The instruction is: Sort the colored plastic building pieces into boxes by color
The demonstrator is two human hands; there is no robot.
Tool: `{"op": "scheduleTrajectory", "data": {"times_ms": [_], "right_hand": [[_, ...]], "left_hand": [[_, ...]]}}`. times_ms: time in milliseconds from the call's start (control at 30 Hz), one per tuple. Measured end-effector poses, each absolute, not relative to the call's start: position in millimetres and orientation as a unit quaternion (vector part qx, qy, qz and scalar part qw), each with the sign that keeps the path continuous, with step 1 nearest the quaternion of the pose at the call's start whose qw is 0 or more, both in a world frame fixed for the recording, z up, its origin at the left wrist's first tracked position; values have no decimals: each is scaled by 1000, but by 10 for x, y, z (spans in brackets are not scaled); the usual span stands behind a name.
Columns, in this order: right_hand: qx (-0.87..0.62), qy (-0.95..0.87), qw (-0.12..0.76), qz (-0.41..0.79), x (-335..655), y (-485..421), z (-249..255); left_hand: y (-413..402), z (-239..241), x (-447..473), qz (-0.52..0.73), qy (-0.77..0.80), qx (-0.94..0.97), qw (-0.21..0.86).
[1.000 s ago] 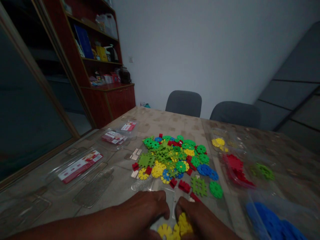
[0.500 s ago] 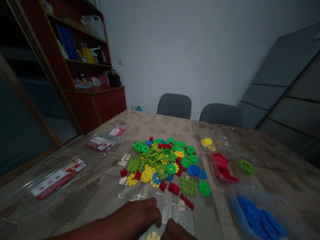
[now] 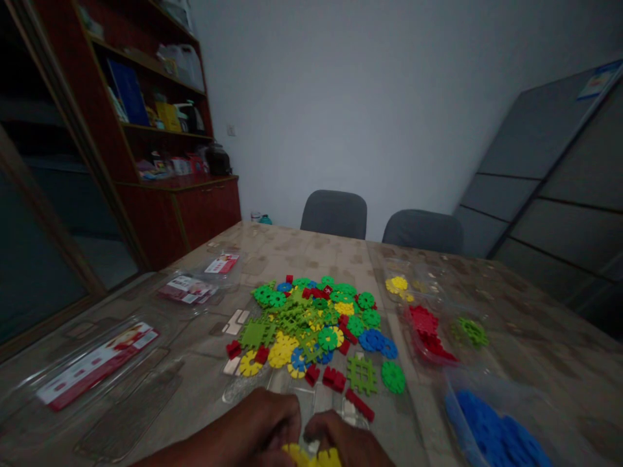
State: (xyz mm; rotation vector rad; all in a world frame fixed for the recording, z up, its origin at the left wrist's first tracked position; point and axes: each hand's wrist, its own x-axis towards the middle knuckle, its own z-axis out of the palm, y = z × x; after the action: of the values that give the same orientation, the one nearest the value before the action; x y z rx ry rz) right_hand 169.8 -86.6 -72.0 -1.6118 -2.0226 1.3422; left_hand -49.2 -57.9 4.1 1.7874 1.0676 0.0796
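Observation:
At the bottom middle of the head view, my left hand (image 3: pixel 273 418) and my right hand (image 3: pixel 348 441) come close together, fingers curled. Between them are yellow notched plastic discs (image 3: pixel 318 458), partly cut off by the frame's lower edge; each hand grips at them. How the discs join is hidden by my fingers. Just beyond lies a mixed pile of building pieces: green discs (image 3: pixel 393 377), lime square lattice pieces (image 3: pixel 361 375), yellow discs (image 3: pixel 283 350), blue discs (image 3: pixel 372 340) and red blocks (image 3: pixel 333 379). A long red piece (image 3: pixel 360 405) is nearest my right hand.
Right of the pile stand clear tubs with blue pieces (image 3: pixel 496 431), red pieces (image 3: pixel 428 334), lime pieces (image 3: pixel 472 331) and yellow discs (image 3: pixel 396 284). Clear plastic lids with labels (image 3: pixel 100 363) lie on the left. Two grey chairs (image 3: pixel 334 214) stand beyond the patterned table (image 3: pixel 272 250).
My hands have lifted slightly and more yellow shows between them. My right hand has come further into view. The whole view has shifted a little; the pile looks unchanged.

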Motion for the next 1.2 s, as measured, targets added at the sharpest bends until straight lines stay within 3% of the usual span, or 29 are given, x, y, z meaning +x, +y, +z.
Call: {"op": "scheduleTrajectory", "data": {"times_ms": [167,400,467,633,700,1000,1200], "right_hand": [[-511,-725,210,412,1737,-820,-663],[-494,-748,242,372,1941,-844,-235],[-540,-743,239,314,2154,-697,72],[-721,-660,208,38,2976,129,686],[-753,-628,198,9,3262,492,763],[-786,-582,199,57,3650,1009,664],[-690,-672,227,143,3023,766,702]], "left_hand": [[-595,-145,-400,101,436,633,632],[-498,-14,-449,157,384,658,629],[-411,33,-514,193,370,683,600],[-189,12,-662,209,369,735,528],[-120,-24,-692,209,375,745,511],[254,69,-978,275,393,771,418],[738,-33,-1287,363,512,736,253]]}}
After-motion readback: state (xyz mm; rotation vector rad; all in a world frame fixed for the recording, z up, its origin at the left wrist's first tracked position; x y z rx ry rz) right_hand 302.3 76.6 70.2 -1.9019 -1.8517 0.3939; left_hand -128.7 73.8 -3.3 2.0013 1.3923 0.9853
